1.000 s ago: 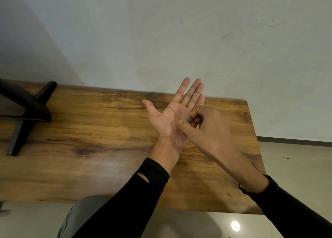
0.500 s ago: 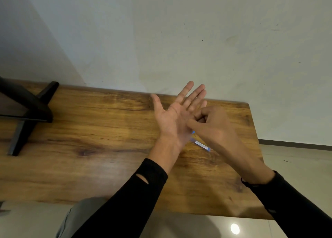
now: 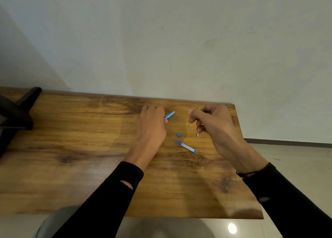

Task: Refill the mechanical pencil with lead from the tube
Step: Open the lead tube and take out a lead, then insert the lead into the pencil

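Note:
My left hand (image 3: pixel 151 128) lies palm down on the wooden table, its fingers closed around a blue mechanical pencil (image 3: pixel 169 115) whose end sticks out to the right. My right hand (image 3: pixel 213 124) hovers above the table's right side and pinches a thin lead (image 3: pixel 188 123) that hangs straight down from thumb and forefinger. Between the hands, the lead tube (image 3: pixel 186 147) with its white label lies flat on the wood. A small blue cap (image 3: pixel 179 134) sits just above the tube. A tiny pale piece (image 3: pixel 197 135) lies under my right hand.
The wooden table (image 3: pixel 89 147) stands against a pale wall; its right edge and near edge drop to a tiled floor. A black stand (image 3: pixel 16 115) occupies the far left of the table. Both my arms wear black sleeves.
My left hand turned from palm up to palm down and took hold of the pencil. My right hand lifted away from that palm, holding a lead. The view tilted down.

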Demonstrator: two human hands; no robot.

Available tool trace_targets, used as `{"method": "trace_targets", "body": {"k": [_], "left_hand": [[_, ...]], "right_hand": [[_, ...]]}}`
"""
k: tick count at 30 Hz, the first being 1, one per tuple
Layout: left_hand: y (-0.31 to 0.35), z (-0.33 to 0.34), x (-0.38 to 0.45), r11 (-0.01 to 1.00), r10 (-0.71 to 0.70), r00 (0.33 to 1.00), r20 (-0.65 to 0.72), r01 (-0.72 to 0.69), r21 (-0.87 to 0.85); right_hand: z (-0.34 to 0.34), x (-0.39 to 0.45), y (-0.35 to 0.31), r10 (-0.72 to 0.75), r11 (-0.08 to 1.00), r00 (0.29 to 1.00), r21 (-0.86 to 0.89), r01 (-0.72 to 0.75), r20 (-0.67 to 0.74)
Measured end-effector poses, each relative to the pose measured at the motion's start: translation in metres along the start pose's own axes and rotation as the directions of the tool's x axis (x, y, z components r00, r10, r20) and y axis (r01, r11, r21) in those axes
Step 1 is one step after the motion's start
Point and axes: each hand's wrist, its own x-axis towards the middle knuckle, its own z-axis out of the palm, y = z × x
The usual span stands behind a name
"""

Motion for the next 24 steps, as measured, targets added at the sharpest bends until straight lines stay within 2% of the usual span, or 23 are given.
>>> {"method": "trace_targets", "body": {"k": [3, 5, 7, 9, 13, 24], "left_hand": [[0.0, -0.006, -0.001, 0.995, -0.031, 0.999, -0.016, 0.029, -0.1], [0.003, -0.01, -0.002, 0.952, -0.038, 0.999, 0.014, 0.041, -0.304], [0.008, -0.013, -0.004, 0.783, -0.027, 0.997, 0.076, 0.068, -0.618], [0.016, -0.014, -0.009, 0.613, 0.035, 0.994, 0.108, 0.064, -0.787], [0.027, -0.01, -0.023, 0.528, 0.179, 0.981, 0.073, -0.033, -0.848], [0.028, -0.017, -0.029, 0.514, 0.227, 0.974, -0.024, -0.141, -0.846]], "right_hand": [[-0.003, 0.001, -0.001, -0.047, 0.998, 0.998, 0.043, 0.048, -0.039], [-0.006, 0.003, -0.003, -0.096, 0.991, 0.991, 0.087, 0.104, -0.091], [-0.009, 0.004, -0.006, -0.153, 0.974, 0.978, 0.148, 0.174, -0.144], [-0.012, 0.006, -0.011, -0.213, 0.95, 0.96, 0.189, 0.247, -0.182], [-0.016, 0.007, -0.021, -0.315, 0.919, 0.921, 0.17, 0.356, -0.228], [-0.015, 0.002, -0.026, -0.467, 0.88, 0.866, 0.005, 0.476, -0.179]]}}
